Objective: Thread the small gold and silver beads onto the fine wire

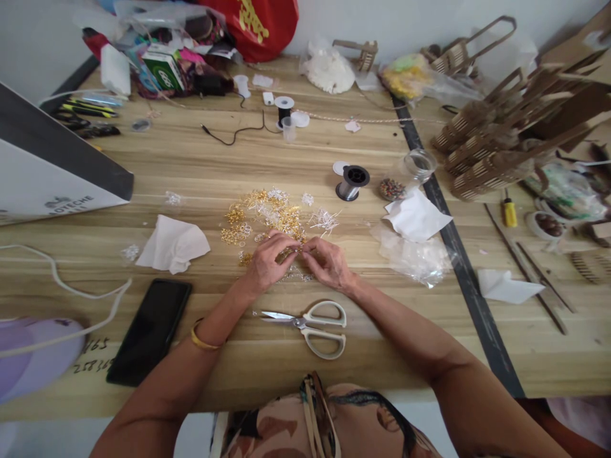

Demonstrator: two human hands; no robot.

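My left hand point(271, 257) and my right hand point(329, 262) meet fingertip to fingertip over the table, each in a pinch. Whatever is between the fingers is too small to name. Just beyond them spreads a pile of small gold and silver jewellery findings point(281, 213), with a cluster of rings point(236, 233) on its left. Thin silvery pins point(325, 220) lie behind my right hand. Below the hands is a short stretch of silver chain point(294, 275). Scissors with cream handles point(305, 323) rest between my forearms, blades slightly apart and pointing left.
At left lie a black phone point(150, 331) and a white tissue point(174, 245). A wire spool point(352, 183), a clear jar point(417, 168) on its side and plastic bags point(415, 257) are to the right. Small woven baskets point(482, 152) crowd the far right; a red bag point(262, 28) stands at the back.
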